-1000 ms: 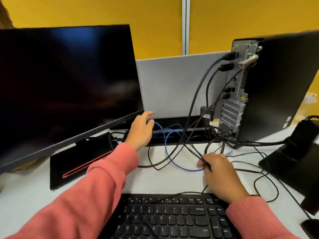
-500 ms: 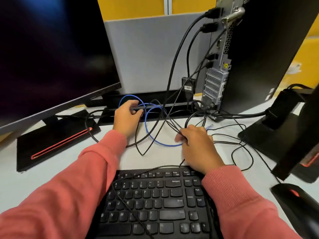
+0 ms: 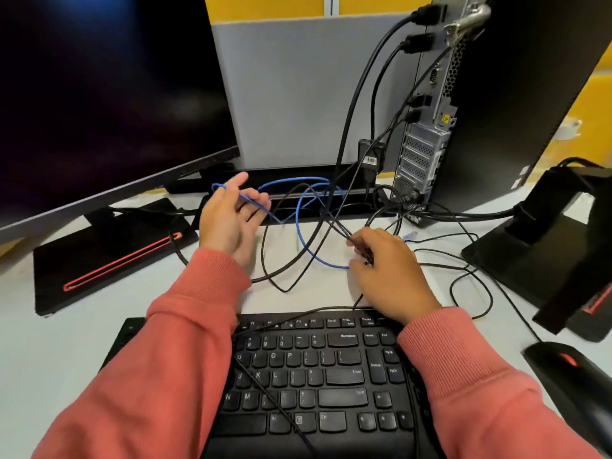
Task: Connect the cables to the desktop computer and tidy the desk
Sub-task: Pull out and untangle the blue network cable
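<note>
The black desktop computer (image 3: 516, 94) stands at the back right, its rear panel facing me with several black cables (image 3: 351, 120) plugged in. A blue cable (image 3: 306, 240) loops over the white desk among tangled black cables. My left hand (image 3: 228, 220) is raised, palm turned up, with the blue cable draped over its spread fingers. My right hand (image 3: 387, 273) rests on the desk, its fingers pinched on a bundle of black cables and the blue loop.
A large dark monitor (image 3: 99, 94) fills the left, its flat stand base (image 3: 109, 256) below. A black keyboard (image 3: 314, 379) lies at the front. A black mouse (image 3: 576, 385) sits at the right, behind it a second monitor stand (image 3: 546, 246). A grey partition (image 3: 298, 87) closes the back.
My left hand has lifted off the desk and turned palm up, carrying the blue cable with it. My right hand keeps its pinch on the cables.
</note>
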Motion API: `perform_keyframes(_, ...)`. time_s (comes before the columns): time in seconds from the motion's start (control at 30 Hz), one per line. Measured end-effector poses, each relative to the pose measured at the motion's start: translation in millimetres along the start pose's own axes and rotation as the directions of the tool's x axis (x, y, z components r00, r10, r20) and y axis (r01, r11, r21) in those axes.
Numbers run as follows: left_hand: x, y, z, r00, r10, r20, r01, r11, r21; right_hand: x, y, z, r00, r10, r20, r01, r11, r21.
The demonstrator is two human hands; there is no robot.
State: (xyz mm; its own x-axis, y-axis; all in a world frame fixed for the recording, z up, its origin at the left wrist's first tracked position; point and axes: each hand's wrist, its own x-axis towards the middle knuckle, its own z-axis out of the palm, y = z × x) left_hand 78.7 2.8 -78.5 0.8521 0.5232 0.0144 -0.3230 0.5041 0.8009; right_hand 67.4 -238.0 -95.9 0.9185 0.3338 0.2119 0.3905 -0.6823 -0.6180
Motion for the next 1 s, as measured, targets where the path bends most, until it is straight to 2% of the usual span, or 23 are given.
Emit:
perform_keyframes(0.1, -3.0, 20.9, -10.0, 0.996, -0.089, -0.029, 0.081, 0.978, -0.192, -0.1, -2.0, 0.7, 0.999, -0.002, -0.054, 0.007, 0.996, 0.089)
perform_keyframes(0.2, -0.4, 36.9, -24.1, 0.982, -0.174, 0.071, 0.187, 0.887, -0.423, -4.1, -10.8, -6.2, 0.968, -0.042, -0.247, 0.079, 0.987, 0.142)
perform_keyframes(0.3, 4.5, 43.6, -34.0, 0.968, -0.169, 0.187, 0.247, 0.785, -0.568, -6.5, -47.8, -27.4, 0.849, -0.230, -0.476, 0.317, 0.942, 0.109)
perform_keyframes(0.37, 3.3, 43.1, -35.1, 0.960, -0.161, 0.228, 0.269, 0.753, -0.601, 5.0, -83.6, -41.5, 0.766, -0.397, -0.506, 0.483, 0.874, 0.046)
perform_keyframes(0.43, 0.6, 43.6, -33.2, 0.957, -0.155, 0.245, 0.276, 0.747, -0.605, 29.7, -118.2, -47.0, 0.727, -0.528, -0.438, 0.581, 0.813, -0.016)
perform_keyframes(0.5, -0.1, 44.8, -32.7, 0.954, -0.163, 0.253, 0.286, 0.755, -0.590, 67.4, -142.0, -40.7, 0.804, -0.534, -0.262, 0.543, 0.838, -0.042)
perform_keyframes(0.57, -0.4, 46.4, -34.0, 0.948, -0.184, 0.260, 0.300, 0.790, -0.535, 108.2, -154.4, -27.6, 0.917, -0.398, -0.010, 0.392, 0.907, -0.153)
perform_keyframes(0.63, 0.6, 47.9, -36.3, 0.940, -0.208, 0.272, 0.319, 0.819, -0.477, 140.3, -154.0, -12.6, 0.965, -0.192, 0.180, 0.246, 0.899, -0.363)
perform_keyframes(0.73, 2.9, 50.5, -41.5, 0.940, -0.218, 0.264, 0.322, 0.826, -0.462, 159.5, -132.8, 8.1, 0.945, 0.063, 0.322, 0.176, 0.731, -0.660)
perform_keyframes(0.8, 6.3, 52.7, -45.3, 0.943, -0.212, 0.256, 0.313, 0.827, -0.468, 164.8, -117.0, 20.2, 0.917, 0.172, 0.359, 0.176, 0.633, -0.754)
perform_keyframes(0.83, 7.5, 53.0, -46.9, 0.944, -0.214, 0.250, 0.311, 0.825, -0.471, 167.2, -110.0, 25.4, 0.909, 0.193, 0.369, 0.171, 0.634, -0.754)
perform_keyframes(0.87, 9.3, 54.1, -48.7, 0.945, -0.214, 0.246, 0.310, 0.825, -0.473, 170.1, -105.9, 30.0, 0.909, 0.198, 0.367, 0.140, 0.683, -0.716)
perform_keyframes(0.93, 11.5, 54.8, -50.7, 0.950, -0.217, 0.224, 0.301, 0.829, -0.471, 175.7, -98.7, 34.4, 0.918, 0.193, 0.348, 0.043, 0.821, -0.569)
perform_keyframes(1.0, 14.2, 53.4, -51.0, 0.956, -0.217, 0.196, 0.282, 0.858, -0.429, 178.7, -97.8, 30.6, 0.928, 0.172, 0.331, -0.021, 0.911, -0.413)
